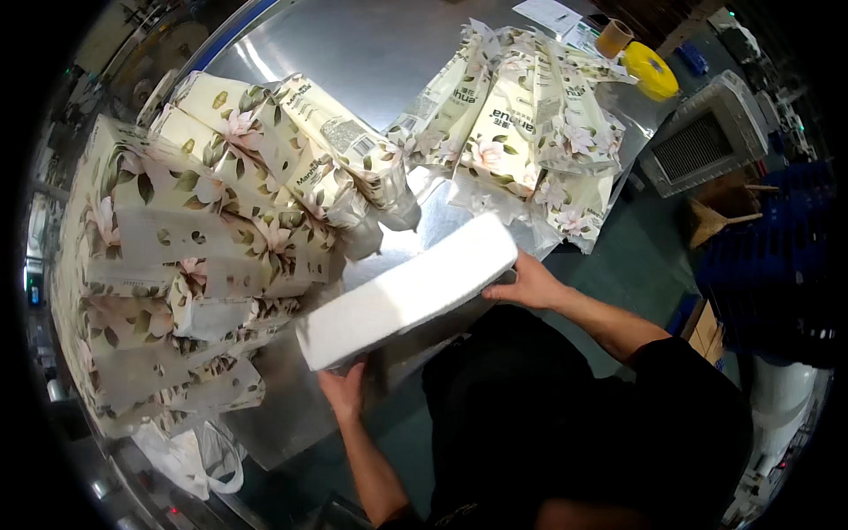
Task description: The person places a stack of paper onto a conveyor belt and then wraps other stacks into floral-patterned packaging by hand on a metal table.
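A long white block (408, 293), which looks like a stack of soft tissue paper, is held level between my two hands. My left hand (343, 389) grips its near left end from below, the thumb against the side. Around the far right end closes my right hand (530, 284), its thumb along the near side; the other fingers are partly hidden. Just beyond the block lie flower-printed cream plastic bags (499, 119), flat and overlapping at the right. To its left, filled floral packs (212, 177) are heaped, with one white block (210, 316) showing through an open end.
Everything rests on a shiny metal table (331, 49). At its far right corner are papers (548, 13), a brown tape roll (614, 38) and a yellow roll (650, 71). A grey vented box (707, 132) stands beyond the right edge. A white plastic bag (190, 455) hangs lower left.
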The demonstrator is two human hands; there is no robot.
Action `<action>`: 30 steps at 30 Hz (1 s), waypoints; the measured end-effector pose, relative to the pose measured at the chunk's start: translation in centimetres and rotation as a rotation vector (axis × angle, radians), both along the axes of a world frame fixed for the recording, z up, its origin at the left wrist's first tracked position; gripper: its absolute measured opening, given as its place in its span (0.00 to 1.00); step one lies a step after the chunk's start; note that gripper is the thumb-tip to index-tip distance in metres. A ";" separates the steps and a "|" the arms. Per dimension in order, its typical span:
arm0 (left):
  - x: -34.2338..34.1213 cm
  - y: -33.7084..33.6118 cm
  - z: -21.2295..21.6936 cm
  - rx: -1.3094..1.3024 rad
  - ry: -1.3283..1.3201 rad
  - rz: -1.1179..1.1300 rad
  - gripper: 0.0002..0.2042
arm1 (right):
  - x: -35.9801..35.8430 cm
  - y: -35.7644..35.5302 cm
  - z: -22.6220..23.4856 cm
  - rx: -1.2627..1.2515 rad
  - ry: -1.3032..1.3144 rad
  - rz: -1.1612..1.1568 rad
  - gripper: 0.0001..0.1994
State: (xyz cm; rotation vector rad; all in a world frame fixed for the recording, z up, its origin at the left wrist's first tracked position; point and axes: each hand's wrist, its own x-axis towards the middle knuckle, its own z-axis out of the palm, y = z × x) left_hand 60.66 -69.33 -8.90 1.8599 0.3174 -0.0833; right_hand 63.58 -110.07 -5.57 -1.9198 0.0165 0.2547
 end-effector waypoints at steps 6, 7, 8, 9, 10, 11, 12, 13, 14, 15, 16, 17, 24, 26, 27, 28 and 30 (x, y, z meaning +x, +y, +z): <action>-4.6 6.7 -3.4 0.070 0.296 -0.217 0.29 | 0.0 -3.1 -0.2 0.161 0.213 0.276 0.56; -4.7 7.4 -3.0 -0.107 0.375 -0.129 0.27 | 0.9 -3.6 0.9 0.213 0.252 0.317 0.56; -4.7 8.1 -2.6 -0.274 0.450 -0.025 0.27 | 1.5 -4.0 2.6 0.172 0.276 0.350 0.54; -3.2 6.4 0.2 -0.500 0.428 0.187 0.27 | 1.6 -3.9 2.1 0.166 0.287 0.326 0.53; -2.2 5.8 2.0 -0.618 0.465 0.112 0.31 | 1.9 -3.8 1.5 0.159 0.297 0.312 0.53; -1.5 4.8 2.6 -0.518 0.443 0.059 0.32 | 2.1 -3.4 1.1 0.147 0.304 0.299 0.52; -1.1 3.5 3.1 -0.416 0.423 0.008 0.33 | 2.2 -2.9 1.1 0.038 0.293 0.296 0.54; -0.8 2.1 4.0 -0.311 0.407 -0.042 0.34 | 2.3 -2.4 1.3 0.021 0.247 0.283 0.55; -0.9 -0.3 5.2 -0.282 0.348 0.011 0.38 | 2.2 -2.1 1.6 -0.002 0.200 0.263 0.56; -1.9 -1.4 5.1 -0.305 0.267 0.032 0.39 | 2.0 -1.9 2.1 -0.024 0.152 0.244 0.58; -3.5 -2.1 4.9 -0.324 0.194 0.057 0.40 | 1.6 -2.7 3.8 0.088 0.125 0.196 0.59; -4.9 -2.5 4.6 -0.345 0.119 0.079 0.41 | 1.3 -3.2 3.0 0.072 0.062 0.223 0.59; -8.1 -3.3 1.4 0.076 0.249 -0.083 0.60 | 0.7 -6.1 -3.5 -0.181 -0.109 0.515 0.60; -8.1 -3.1 1.7 -0.001 0.224 -0.029 0.52 | 1.5 -6.4 -3.0 -0.227 -0.129 0.538 0.58; -7.9 -3.0 1.7 -0.022 0.257 0.017 0.48 | 1.8 -6.4 -2.5 -0.158 0.007 0.474 0.57; -7.1 -2.6 1.8 -0.039 0.280 0.063 0.44 | 2.3 -6.1 -1.7 -0.088 0.132 0.409 0.57; -5.2 -3.0 2.0 -0.089 0.323 0.140 0.32 | 2.9 -5.4 -1.8 -0.005 0.159 0.305 0.52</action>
